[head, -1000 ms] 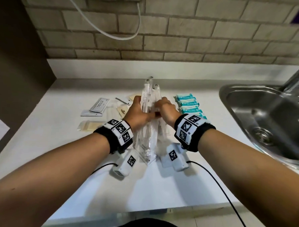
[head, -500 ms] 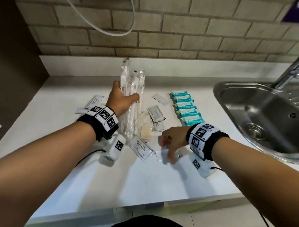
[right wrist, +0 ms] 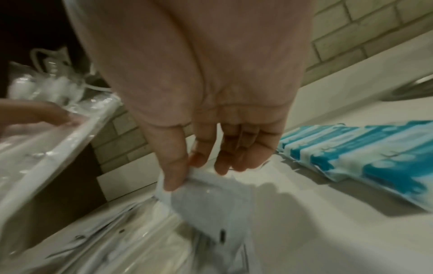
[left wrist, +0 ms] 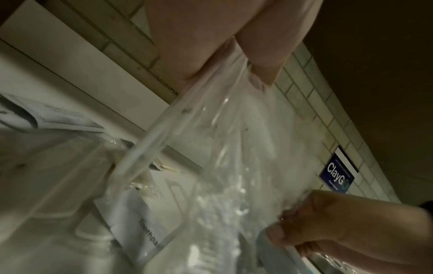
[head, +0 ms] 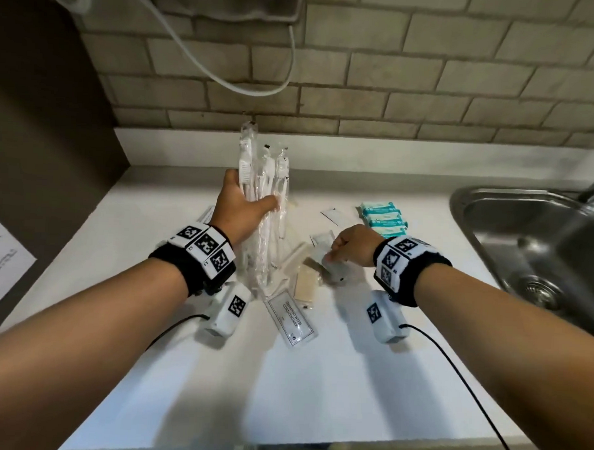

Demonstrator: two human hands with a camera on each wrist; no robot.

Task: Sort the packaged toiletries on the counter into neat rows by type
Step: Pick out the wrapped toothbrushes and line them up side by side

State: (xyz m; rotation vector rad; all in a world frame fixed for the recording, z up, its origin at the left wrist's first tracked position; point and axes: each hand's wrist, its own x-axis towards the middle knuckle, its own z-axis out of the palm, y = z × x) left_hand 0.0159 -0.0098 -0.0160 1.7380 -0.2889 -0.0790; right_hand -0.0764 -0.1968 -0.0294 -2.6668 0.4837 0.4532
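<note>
We see the left hand point(head: 239, 212) gripping a bundle of wrapped toothbrushes point(head: 264, 189), held upright above the middle of the surface point(head: 316, 378), heads toward the back edge. The right hand point(head: 352, 245) pinches a small white sachet point(right wrist: 211, 200) between thumb and forefinger, lifted just off the surface (its print is too blurred to read). Below the hands lie a shampoo sachet point(head: 291, 319) and a beige packet point(head: 305, 283). Teal soaps point(head: 384, 219) sit in a row near the sink point(head: 539, 249) at the right edge.
</note>
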